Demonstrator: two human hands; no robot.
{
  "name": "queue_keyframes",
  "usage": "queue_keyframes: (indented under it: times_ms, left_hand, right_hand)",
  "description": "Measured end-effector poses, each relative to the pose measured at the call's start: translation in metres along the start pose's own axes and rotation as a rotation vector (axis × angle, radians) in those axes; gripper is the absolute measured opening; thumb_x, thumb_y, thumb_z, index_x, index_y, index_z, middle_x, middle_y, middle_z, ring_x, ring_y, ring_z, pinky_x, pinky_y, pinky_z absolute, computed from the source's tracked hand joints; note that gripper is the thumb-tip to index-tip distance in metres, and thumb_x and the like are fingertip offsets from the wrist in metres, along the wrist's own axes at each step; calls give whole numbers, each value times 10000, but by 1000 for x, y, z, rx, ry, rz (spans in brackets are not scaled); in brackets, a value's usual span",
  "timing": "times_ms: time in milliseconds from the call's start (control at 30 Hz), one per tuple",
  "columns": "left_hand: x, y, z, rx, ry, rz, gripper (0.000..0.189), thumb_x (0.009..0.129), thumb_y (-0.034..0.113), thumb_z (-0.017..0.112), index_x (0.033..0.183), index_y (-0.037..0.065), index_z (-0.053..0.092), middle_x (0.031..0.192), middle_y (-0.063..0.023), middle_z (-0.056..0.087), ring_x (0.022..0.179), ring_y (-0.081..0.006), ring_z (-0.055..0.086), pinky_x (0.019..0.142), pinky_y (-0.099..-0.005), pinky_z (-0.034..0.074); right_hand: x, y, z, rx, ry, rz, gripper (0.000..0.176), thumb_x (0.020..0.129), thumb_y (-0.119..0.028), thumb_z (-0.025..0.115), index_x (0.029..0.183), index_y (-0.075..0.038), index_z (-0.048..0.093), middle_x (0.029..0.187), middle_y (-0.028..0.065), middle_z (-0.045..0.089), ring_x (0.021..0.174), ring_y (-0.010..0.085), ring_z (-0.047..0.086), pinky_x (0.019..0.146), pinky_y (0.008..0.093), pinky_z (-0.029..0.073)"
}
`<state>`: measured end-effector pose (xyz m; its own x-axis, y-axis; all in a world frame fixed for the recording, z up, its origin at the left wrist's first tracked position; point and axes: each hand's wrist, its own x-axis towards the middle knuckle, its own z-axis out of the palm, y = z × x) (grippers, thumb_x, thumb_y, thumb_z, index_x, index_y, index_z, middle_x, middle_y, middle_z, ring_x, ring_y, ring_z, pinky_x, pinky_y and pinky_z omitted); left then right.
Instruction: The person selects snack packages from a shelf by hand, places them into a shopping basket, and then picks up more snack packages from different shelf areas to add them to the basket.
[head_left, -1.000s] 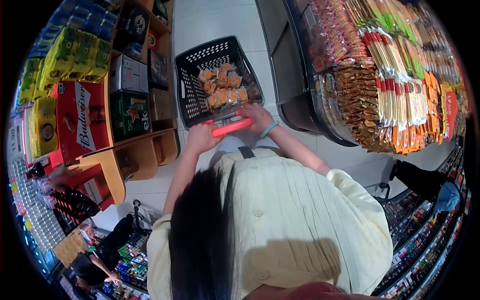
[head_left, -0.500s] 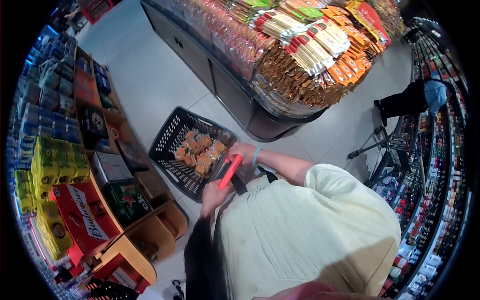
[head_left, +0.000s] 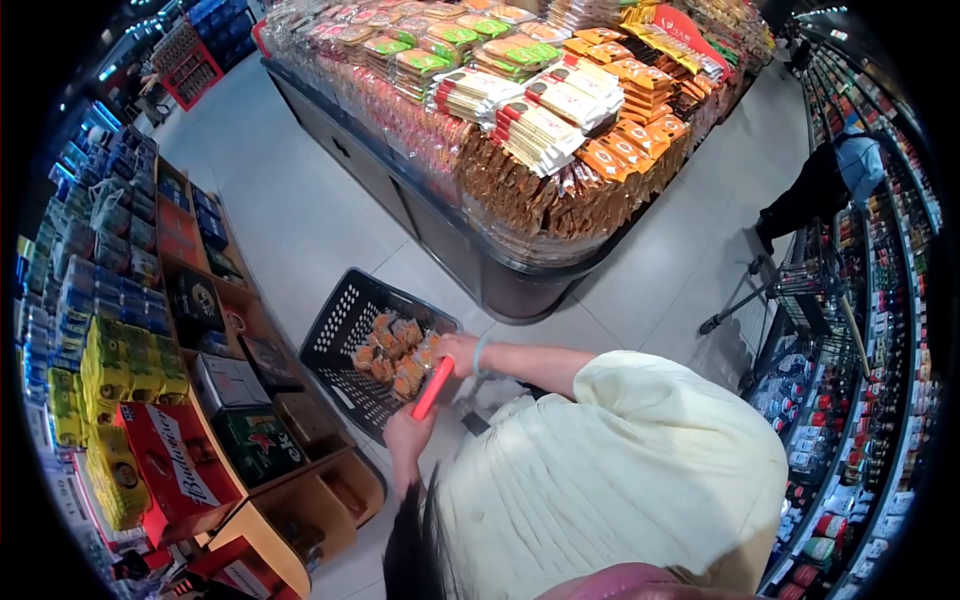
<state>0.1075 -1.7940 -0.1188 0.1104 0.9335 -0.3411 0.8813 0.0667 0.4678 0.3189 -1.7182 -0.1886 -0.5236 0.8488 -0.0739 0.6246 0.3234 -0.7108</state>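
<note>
A black shopping basket [head_left: 330,330] with slotted walls hangs in front of me, tilted toward my body. My left hand [head_left: 407,435] is closed around the lower end of its red handle [head_left: 434,388]. Around the upper end of the same handle wraps my right hand [head_left: 460,355], with a pale teal band [head_left: 480,355] on the wrist. Several clear-wrapped orange-brown snack packs [head_left: 398,350] lie inside the basket.
A corner display [head_left: 520,265] piled with packaged snacks stands ahead. To the left, a wooden shelf [head_left: 265,490] holds boxes and red Budweiser cartons [head_left: 175,465]. At right, a person [head_left: 825,180] stands by a shopping cart [head_left: 800,285] beside long stocked shelves.
The view has shifted, showing more of the snack display and the aisle beyond. The basket appears slightly lower in the view, with both hands still on its handle.
</note>
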Motion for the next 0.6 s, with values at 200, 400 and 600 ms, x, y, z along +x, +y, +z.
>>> queue_keyframes:
  times_ms: [200,400,600]
  left_hand:
    - [-23,12,28,103,37,-85,412,708,482,683,825,87,701,756,-197,649,764,-371,638,714,-446,501]
    - [-55,52,66,24,6,-242,417,695,469,698,865,88,709,750,-197,652,761,-357,645,708,-432,497]
    - [-75,72,125,-171,-78,-259,380,727,407,694,863,52,697,685,-171,643,665,-266,661,647,-360,493]
  right_hand:
    - [-20,5,-3,-175,-166,-46,118,613,-163,670,726,-135,649,846,113,624,871,312,601,739,428,485]
    - [-62,23,-17,-216,-192,-166,135,611,-187,682,718,-113,647,781,135,640,817,337,623,690,456,494]
    - [-108,45,-42,-148,-279,-224,180,631,-201,677,770,-96,631,837,122,633,882,316,608,714,442,482]
